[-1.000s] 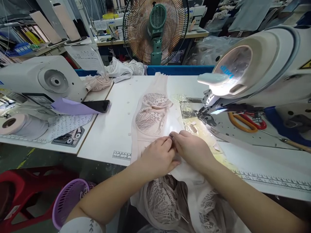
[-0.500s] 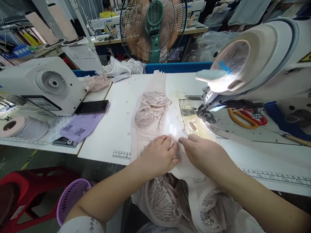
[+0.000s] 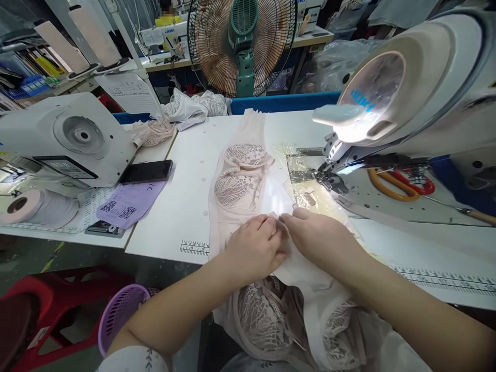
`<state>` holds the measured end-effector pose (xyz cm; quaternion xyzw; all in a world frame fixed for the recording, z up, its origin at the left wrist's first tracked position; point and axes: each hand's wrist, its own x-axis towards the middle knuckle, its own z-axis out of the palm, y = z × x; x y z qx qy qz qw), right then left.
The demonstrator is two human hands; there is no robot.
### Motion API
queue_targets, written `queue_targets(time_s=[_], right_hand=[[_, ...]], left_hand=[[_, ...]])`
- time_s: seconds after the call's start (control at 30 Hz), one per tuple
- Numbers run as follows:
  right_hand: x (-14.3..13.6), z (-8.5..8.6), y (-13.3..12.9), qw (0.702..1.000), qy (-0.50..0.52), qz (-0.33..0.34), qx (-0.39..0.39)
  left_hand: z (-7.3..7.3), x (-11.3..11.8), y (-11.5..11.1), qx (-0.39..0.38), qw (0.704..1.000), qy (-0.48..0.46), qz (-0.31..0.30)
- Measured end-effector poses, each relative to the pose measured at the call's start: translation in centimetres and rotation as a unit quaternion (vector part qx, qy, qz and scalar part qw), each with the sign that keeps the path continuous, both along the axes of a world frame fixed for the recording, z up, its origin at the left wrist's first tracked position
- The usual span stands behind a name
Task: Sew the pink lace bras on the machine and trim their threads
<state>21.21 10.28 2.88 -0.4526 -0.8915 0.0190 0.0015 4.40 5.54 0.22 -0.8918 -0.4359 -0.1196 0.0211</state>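
Observation:
A pale pink lace bra point(image 3: 238, 191) lies on the white sewing table, its upper band stretching away from me. My left hand point(image 3: 256, 248) is closed on the bra's near edge, fingertips pinching the fabric. Right beside it, my right hand point(image 3: 318, 235) is pinched closed at the same spot, its fingertips almost touching the left ones. A thin metal bit shows above the right fingers; what it belongs to is hidden. More lace bra cups point(image 3: 263, 320) hang below my hands at the table edge, over my lap.
A sewing machine head point(image 3: 372, 103) stands at right, its needle area lit. Orange-handled scissors point(image 3: 391, 187) lie behind it. Another machine point(image 3: 73, 137), a black phone point(image 3: 146, 171) and a thread cone point(image 3: 39, 207) are left. A fan point(image 3: 244, 46) stands beyond; a purple basket point(image 3: 120, 315) sits below.
My right hand has moved slightly left, closer to the left fingertips. A dark tip seen at its fingers before is now hidden. The view has shifted a little.

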Motion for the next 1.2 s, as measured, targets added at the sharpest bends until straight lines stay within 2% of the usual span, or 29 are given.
queue_targets(time_s=[0.13,0.23,0.5,0.73,0.8,0.87,0.97,1.07,1.2], right_hand=[[1.9,-0.3,-0.9,1.000,0.005,0.010,0.029],[2.1,-0.5,-0.9,0.998,0.023,0.018,0.059],[1.2,-0.8,-0.8,0.998,0.037,0.027,0.044],[3.3,-0.5,-2.1,0.998,0.029,0.028,0.049],[4.1,0.0,-2.5,0.997,0.067,0.000,0.036],[4.8,0.5,-3.1,0.988,0.145,-0.058,0.002],[5.7,0.4,-4.9,0.949,0.276,-0.124,-0.092],[6.2,-0.7,-6.9,0.924,0.333,-0.109,-0.155],[6.3,-1.9,-7.6,0.920,0.359,-0.068,-0.143]], left_hand=[[0.1,0.0,-0.1,0.012,1.000,0.016,-0.002],[0.3,0.0,0.0,0.012,1.000,0.015,0.003],[0.4,-0.2,0.1,0.013,1.000,0.023,-0.008],[0.6,0.0,0.1,0.023,0.999,0.043,-0.008],[0.8,0.0,0.1,0.018,0.998,0.055,-0.011],[1.0,-0.1,0.2,0.006,0.997,0.073,-0.011],[1.6,-0.7,0.5,-0.017,0.995,0.097,0.009],[2.5,-1.1,1.0,-0.026,0.993,0.115,0.026],[3.3,-0.6,1.1,-0.069,0.986,0.151,-0.008]])
